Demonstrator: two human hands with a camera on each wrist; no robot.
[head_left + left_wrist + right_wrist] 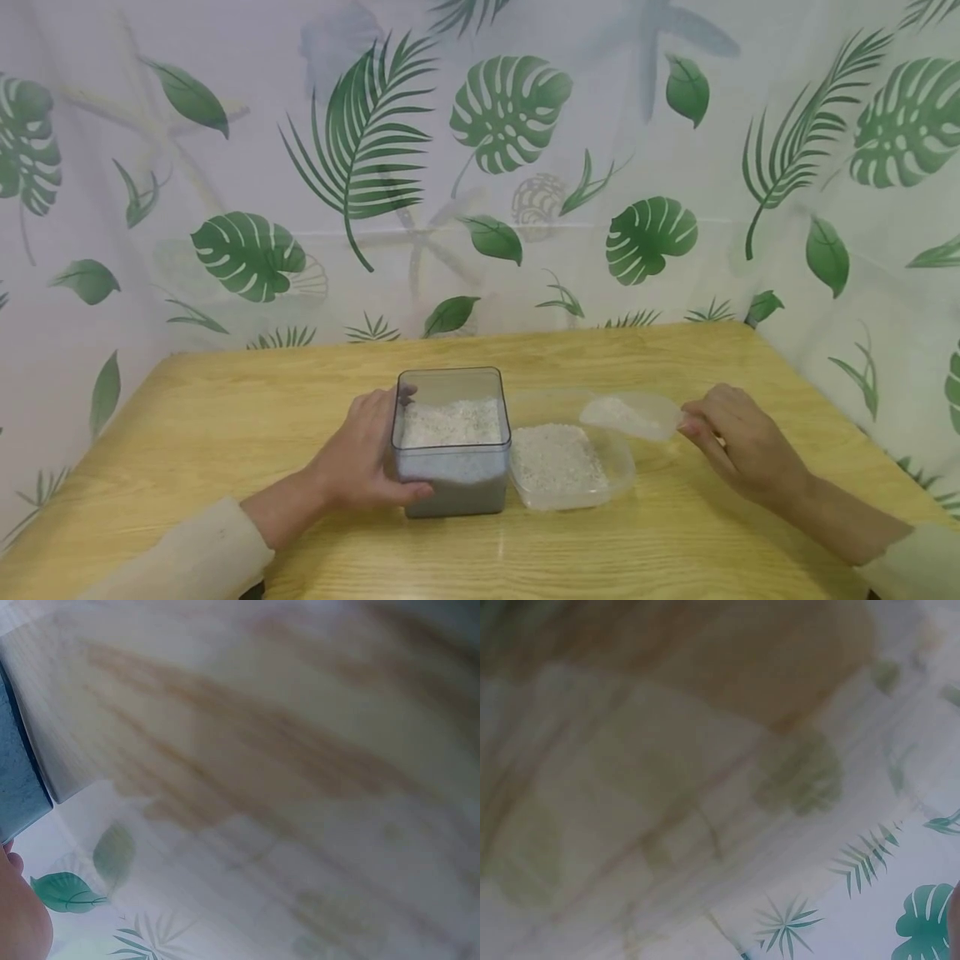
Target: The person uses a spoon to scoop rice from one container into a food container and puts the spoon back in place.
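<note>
Makeshift recording booth, wooden table (225,400) enclosed by leaf-print curtain (480,167) backdrop

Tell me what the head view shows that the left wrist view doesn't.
Only the head view shows both hands: the left hand grips the square container of rice, and the right hand holds a loaded clear scoop above the shallow rice tub. Only the left wrist view shows a blurred close-up of the container's wall. Both show the wooden table and the leaf-print curtain.

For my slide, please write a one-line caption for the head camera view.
Left hand grips a rice-filled square container; right hand holds a clear scoop of rice above a shallow tub.
</note>
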